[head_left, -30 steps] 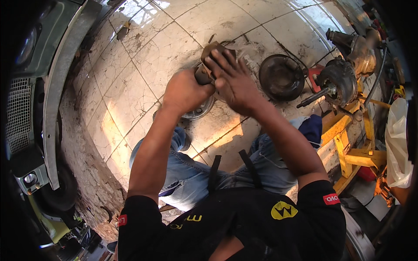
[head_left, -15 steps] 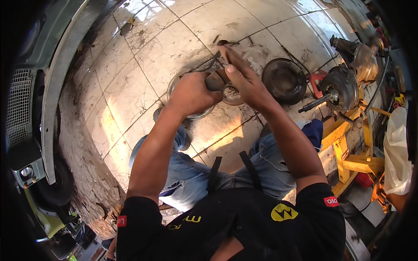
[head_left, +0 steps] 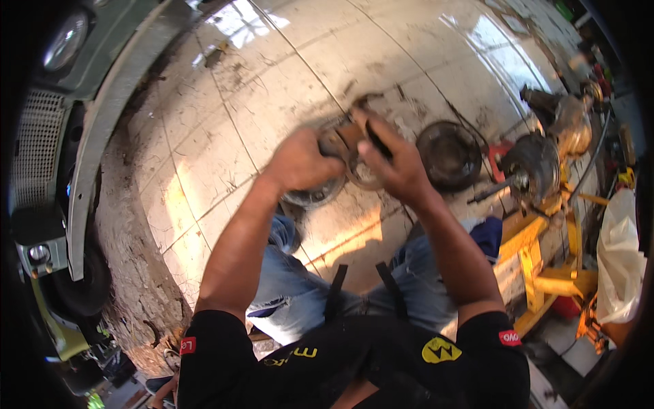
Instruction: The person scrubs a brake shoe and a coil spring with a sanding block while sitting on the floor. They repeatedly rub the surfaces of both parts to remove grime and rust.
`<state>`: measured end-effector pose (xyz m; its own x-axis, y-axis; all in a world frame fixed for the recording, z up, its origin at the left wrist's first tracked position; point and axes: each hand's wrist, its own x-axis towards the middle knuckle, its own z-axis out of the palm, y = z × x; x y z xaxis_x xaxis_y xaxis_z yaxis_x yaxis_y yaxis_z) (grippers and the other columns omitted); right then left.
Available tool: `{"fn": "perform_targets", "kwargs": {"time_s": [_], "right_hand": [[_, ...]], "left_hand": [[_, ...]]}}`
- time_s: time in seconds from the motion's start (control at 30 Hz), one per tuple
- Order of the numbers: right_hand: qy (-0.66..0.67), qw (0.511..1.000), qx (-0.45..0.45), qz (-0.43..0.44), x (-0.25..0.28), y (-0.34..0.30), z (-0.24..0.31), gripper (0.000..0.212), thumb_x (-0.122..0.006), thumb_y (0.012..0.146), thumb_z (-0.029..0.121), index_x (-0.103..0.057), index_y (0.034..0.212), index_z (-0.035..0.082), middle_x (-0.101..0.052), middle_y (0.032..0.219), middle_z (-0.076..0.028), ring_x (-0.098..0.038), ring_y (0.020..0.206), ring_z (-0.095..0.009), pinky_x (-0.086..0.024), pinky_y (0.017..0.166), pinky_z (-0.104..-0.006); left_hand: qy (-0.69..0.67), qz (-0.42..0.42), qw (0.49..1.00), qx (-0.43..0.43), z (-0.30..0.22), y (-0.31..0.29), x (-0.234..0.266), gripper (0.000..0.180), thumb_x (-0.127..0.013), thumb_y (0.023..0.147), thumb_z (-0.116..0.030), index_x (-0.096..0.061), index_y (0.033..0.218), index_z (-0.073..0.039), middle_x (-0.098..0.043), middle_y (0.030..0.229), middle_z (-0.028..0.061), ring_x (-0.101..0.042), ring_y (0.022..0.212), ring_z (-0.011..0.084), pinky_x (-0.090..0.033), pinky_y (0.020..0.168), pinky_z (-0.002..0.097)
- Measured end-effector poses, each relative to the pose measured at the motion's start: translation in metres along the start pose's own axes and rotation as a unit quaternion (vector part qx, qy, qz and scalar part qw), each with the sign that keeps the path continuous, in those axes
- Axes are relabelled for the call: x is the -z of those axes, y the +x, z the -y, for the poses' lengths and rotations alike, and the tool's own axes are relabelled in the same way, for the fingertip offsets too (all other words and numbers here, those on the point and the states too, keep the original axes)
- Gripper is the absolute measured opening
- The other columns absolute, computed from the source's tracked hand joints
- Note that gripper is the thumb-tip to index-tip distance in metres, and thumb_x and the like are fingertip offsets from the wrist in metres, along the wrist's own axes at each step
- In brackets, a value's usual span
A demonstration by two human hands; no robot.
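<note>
My left hand is closed around the end of a dark brown curved metal part, which looks like a brake shoe. The shoe is held above the floor between my hands. My right hand is at the shoe's other side, blurred by motion, its fingers and thumb bent around something dark that I cannot make out. Under the hands lie a round metal plate or ring, partly covered by my left hand, and a smaller ring.
A dark round drum lies on the tiled floor right of my hands. Further right, an axle assembly rests by a yellow stand. A vehicle's front bumper runs along the left. A pale plastic bag hangs at far right.
The whole view has shifted, with floor things lower in the picture. My right hand has drawn back toward me along the brake shoe, its fingers more bent. My left hand keeps its hold.
</note>
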<state>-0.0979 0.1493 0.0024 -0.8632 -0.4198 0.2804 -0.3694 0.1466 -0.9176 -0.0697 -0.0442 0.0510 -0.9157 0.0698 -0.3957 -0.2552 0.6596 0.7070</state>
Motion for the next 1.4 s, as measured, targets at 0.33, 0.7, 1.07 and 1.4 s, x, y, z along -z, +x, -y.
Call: {"fn": "perform_targets", "kwargs": {"time_s": [0.33, 0.7, 1.07, 1.4], "right_hand": [[-0.13, 0.988, 0.043, 0.069, -0.011, -0.01, -0.013, 0.052, -0.058, 0.081, -0.002, -0.049, 0.133, 0.004, -0.056, 0.128, -0.021, -0.052, 0.122, -0.041, -0.036, 0.104, -0.0528], [-0.185, 0.971, 0.093, 0.119, -0.026, -0.023, -0.023, 0.064, -0.051, 0.077, -0.012, -0.048, 0.138, 0.006, -0.046, 0.145, -0.013, -0.037, 0.138, -0.036, -0.028, 0.114, -0.0499], [-0.167, 0.964, 0.134, 0.159, -0.028, -0.028, -0.016, 0.067, -0.049, 0.074, -0.014, -0.046, 0.138, 0.004, -0.045, 0.146, -0.015, -0.035, 0.14, -0.035, -0.028, 0.115, -0.0478], [-0.366, 0.924, 0.058, 0.094, -0.041, -0.022, -0.023, 0.073, -0.054, 0.076, -0.009, -0.038, 0.145, 0.007, -0.04, 0.149, -0.015, -0.029, 0.142, -0.038, -0.025, 0.114, -0.0494]], "left_hand": [[0.078, 0.076, 0.994, 0.032, -0.002, -0.008, 0.011, 0.041, -0.071, 0.066, -0.027, -0.069, 0.097, -0.001, -0.07, 0.083, 0.018, -0.067, 0.078, 0.028, -0.052, 0.072, 0.0382], [0.093, 0.083, 0.991, 0.058, -0.002, -0.012, 0.009, 0.04, -0.071, 0.066, -0.033, -0.069, 0.082, 0.004, -0.068, 0.08, 0.0227, -0.067, 0.076, 0.0327, -0.052, 0.071, 0.0406], [0.069, 0.074, 0.991, 0.086, 0.04, 0.008, 0.01, 0.036, -0.069, 0.067, -0.029, -0.07, 0.083, 0.003, -0.068, 0.075, 0.017, -0.065, 0.069, 0.0273, -0.051, 0.066, 0.0367], [0.053, 0.136, 0.987, 0.068, 0.013, 0.006, 0.014, 0.033, -0.069, 0.066, -0.027, -0.069, 0.081, 0.003, -0.068, 0.075, 0.0154, -0.065, 0.068, 0.023, -0.05, 0.063, 0.0362]]}}
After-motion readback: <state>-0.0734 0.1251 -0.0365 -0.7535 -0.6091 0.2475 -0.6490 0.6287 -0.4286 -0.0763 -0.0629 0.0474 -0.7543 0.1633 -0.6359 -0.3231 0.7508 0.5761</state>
